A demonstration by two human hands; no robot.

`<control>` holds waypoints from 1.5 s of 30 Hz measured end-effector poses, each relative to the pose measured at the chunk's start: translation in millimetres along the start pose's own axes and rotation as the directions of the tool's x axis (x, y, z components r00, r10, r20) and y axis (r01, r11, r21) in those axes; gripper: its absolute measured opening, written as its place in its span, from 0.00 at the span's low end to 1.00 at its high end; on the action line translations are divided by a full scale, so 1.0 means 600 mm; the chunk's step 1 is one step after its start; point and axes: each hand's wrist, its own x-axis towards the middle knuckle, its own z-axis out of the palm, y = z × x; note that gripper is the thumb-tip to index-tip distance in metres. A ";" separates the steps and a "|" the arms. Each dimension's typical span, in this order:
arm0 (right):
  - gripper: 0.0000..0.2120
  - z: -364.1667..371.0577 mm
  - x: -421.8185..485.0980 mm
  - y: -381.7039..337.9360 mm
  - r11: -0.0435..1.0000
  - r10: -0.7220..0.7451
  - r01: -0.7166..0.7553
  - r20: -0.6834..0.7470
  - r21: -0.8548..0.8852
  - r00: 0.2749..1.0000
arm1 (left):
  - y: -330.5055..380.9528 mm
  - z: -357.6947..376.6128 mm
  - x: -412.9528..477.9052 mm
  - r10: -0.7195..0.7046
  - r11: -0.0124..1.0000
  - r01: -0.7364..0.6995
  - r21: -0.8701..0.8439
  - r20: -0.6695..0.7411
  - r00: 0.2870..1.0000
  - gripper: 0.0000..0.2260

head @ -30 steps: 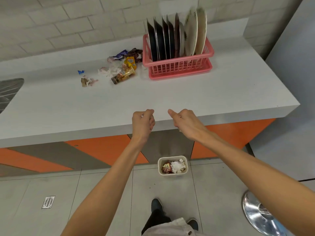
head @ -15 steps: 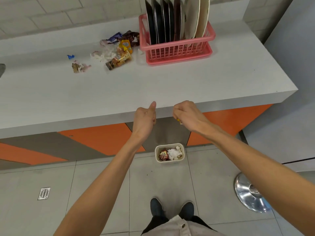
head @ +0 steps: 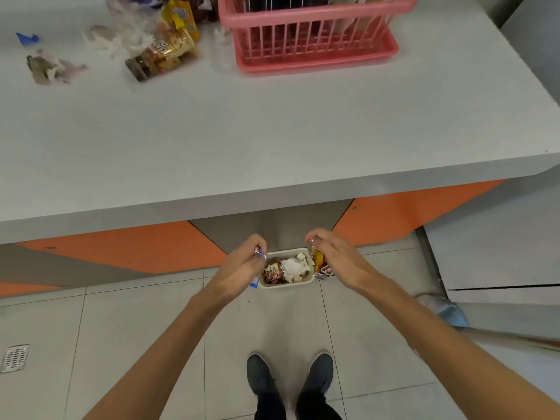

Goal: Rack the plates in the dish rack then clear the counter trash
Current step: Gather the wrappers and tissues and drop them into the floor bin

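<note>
Trash bin (head: 287, 283) sits below left hand (head: 239, 268) pinching 1 silver wrapper (head: 260, 254) and right hand (head: 342, 262) gripping 1 orange wrapper (head: 321, 265).

Even, bright diffuse light; soft shadow under desk (head: 272, 131) edge; motion blur throughout (worst lower right); wide-angle bending at borders.

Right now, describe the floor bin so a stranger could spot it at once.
Below the grey counter, on the tiled floor by its orange base, sits a small cream bin. It is the only floor container, holding a red wrapper and white paper.
</note>
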 end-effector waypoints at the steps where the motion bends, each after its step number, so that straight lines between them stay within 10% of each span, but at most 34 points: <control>1: 0.12 0.011 0.015 0.034 1.000 0.030 -0.030 0.024 -0.005 0.999 | -0.024 0.011 0.018 -0.025 0.999 0.024 0.031 0.030 0.999 0.10; 13: 0.31 0.195 0.220 0.434 0.987 0.106 -0.113 -0.063 -0.115 0.992 | -0.356 0.203 0.261 -0.043 0.970 0.047 0.240 -0.022 0.999 0.26; 20: 0.20 0.293 0.364 0.603 0.985 -0.028 -0.007 -0.197 -0.175 0.980 | -0.535 0.289 0.423 0.061 0.952 -0.012 0.307 -0.149 0.987 0.25; 34: 0.39 0.425 0.455 0.728 0.911 -0.007 -0.015 -0.051 -0.411 0.999 | -0.715 0.344 0.545 -0.028 0.766 0.032 0.642 -0.017 0.999 0.51; 39: 0.18 0.418 0.439 0.741 0.752 -0.341 0.258 -0.022 -0.607 0.940 | -0.709 0.339 0.519 0.144 0.756 -0.015 0.655 -0.144 0.979 0.35; 45: 0.18 0.441 0.473 0.740 0.722 -0.221 0.228 0.094 -0.654 0.971 | -0.724 0.357 0.512 0.120 0.654 -0.109 0.748 0.039 0.992 0.17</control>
